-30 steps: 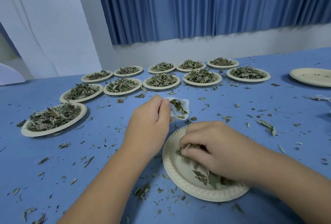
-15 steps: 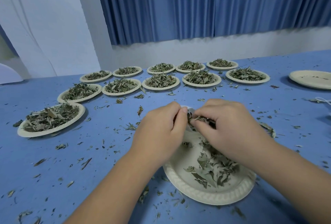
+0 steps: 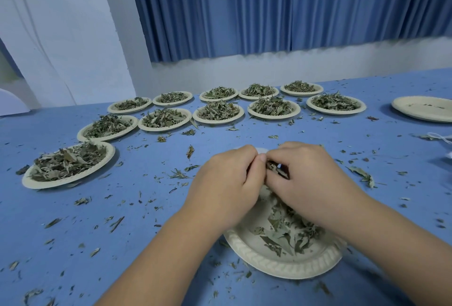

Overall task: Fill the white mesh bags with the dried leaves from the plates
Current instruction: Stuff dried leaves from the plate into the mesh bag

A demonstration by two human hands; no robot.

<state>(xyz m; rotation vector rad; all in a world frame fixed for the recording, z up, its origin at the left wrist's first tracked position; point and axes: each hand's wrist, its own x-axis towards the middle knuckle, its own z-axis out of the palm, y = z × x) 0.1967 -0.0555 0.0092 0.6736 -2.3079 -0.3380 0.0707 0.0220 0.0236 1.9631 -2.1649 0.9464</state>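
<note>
A cream paper plate (image 3: pixel 281 266) lies in front of me with a thin layer of dried green leaves (image 3: pixel 286 232) on it. Above its far rim my left hand (image 3: pixel 227 183) grips a white mesh bag (image 3: pixel 261 151), of which only a sliver of the top edge shows behind my fingers. My right hand (image 3: pixel 310 178) touches the left hand, its fingertips pinched on a small bunch of dried leaves (image 3: pixel 276 168) at the bag's mouth. The bag's body is hidden by both hands.
Several paper plates heaped with dried leaves (image 3: pixel 71 163) (image 3: pixel 217 111) (image 3: pixel 336 103) curve across the far side of the blue table (image 3: pixel 122 220). A stack of leafless plates (image 3: pixel 423 108) sits at far right. Leaf crumbs litter the tabletop. A white string end (image 3: pixel 440 137) lies at the right edge.
My right hand rose from the near plate with a pinch of leaves and met my left hand at the bag. Since half a second ago both hands have stayed pressed together there.
</note>
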